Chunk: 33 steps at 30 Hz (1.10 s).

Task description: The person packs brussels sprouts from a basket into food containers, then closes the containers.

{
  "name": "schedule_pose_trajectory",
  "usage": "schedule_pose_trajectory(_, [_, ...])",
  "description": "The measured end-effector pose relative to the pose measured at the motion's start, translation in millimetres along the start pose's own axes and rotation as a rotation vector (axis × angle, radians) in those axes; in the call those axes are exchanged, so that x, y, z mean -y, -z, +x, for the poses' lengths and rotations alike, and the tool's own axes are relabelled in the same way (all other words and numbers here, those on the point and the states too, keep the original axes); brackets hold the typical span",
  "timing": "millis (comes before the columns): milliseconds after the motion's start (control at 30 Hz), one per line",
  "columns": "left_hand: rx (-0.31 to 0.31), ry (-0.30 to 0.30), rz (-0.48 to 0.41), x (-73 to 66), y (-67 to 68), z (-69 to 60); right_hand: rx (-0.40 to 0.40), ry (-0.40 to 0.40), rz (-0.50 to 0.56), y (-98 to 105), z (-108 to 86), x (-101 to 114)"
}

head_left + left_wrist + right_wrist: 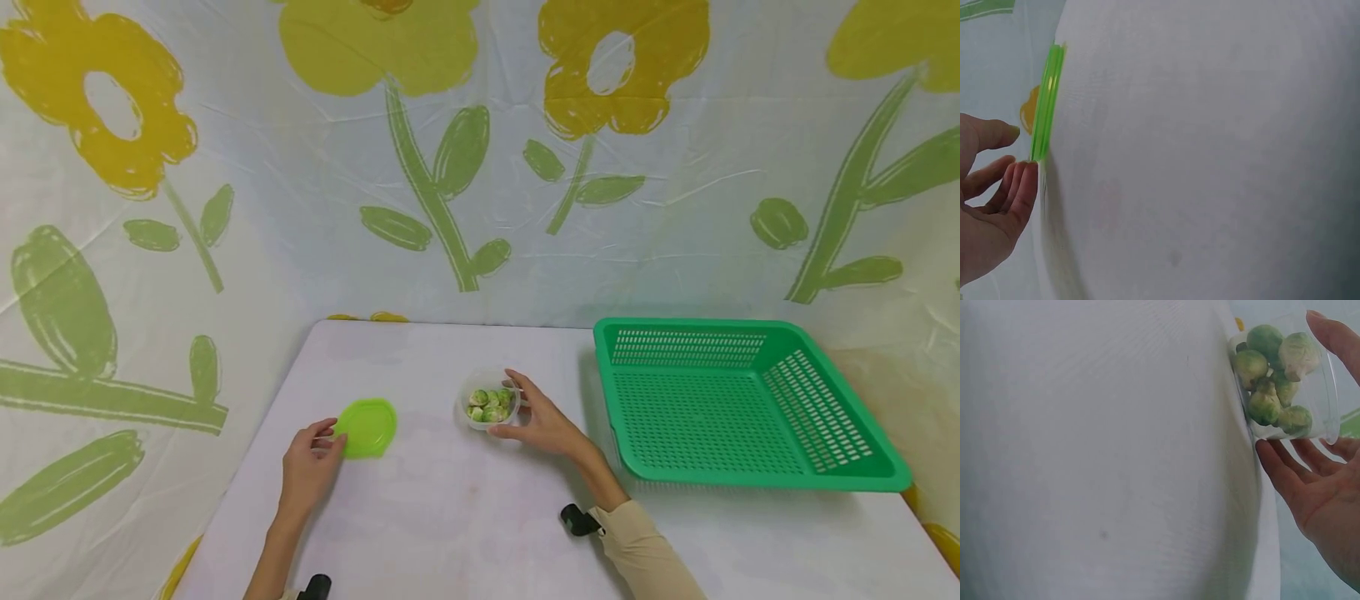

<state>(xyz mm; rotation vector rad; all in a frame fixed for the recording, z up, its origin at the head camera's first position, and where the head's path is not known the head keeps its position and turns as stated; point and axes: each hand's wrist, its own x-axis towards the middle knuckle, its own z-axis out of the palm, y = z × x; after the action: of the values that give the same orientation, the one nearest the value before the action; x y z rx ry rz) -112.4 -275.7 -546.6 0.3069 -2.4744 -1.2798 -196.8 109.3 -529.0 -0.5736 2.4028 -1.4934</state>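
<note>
A bright green plastic lid lies flat on the table at the left. At its left edge is my left hand, fingertips touching the rim; in the left wrist view the thumb stands apart from the lid. Several Brussels sprouts sit in a clear round plastic container near the middle of the table. My right hand holds this container from its right side, thumb on the near side and fingers on the far side. The container stands upright on the table.
A large green plastic basket with slotted walls stands on the right of the white table. Behind the table hangs a white cloth printed with yellow flowers. A small black device is worn at my right wrist.
</note>
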Motion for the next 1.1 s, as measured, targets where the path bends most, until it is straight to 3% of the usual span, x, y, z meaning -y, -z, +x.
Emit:
schedule_pose_trajectory(167, [0.037, 0.024, 0.059, 4.2, 0.5, 0.9, 0.007, 0.001, 0.0, -0.6, 0.2, -2.1])
schedule_pose_trajectory(400, [0.042, 0.034, 0.121, 3.0, 0.6, 5.7, 0.003, 0.0, -0.017, -0.7, 0.6, -2.7])
schedule_pose_trajectory(567, [0.046, 0.085, 0.152, -1.7, 1.1, 11.2, 0.003, -0.003, -0.024, -0.1, 0.7, -2.6])
schedule_pose_trajectory(833, [0.06, 0.179, 0.115, -4.9, 7.9, 13.4, -0.002, -0.006, -0.027, -0.4, 1.9, -0.6])
schedule_pose_trajectory(1100, [0.139, 0.262, -0.027, -5.9, 10.7, 11.5, -0.001, -0.02, -0.055, 1.1, 1.7, 2.1])
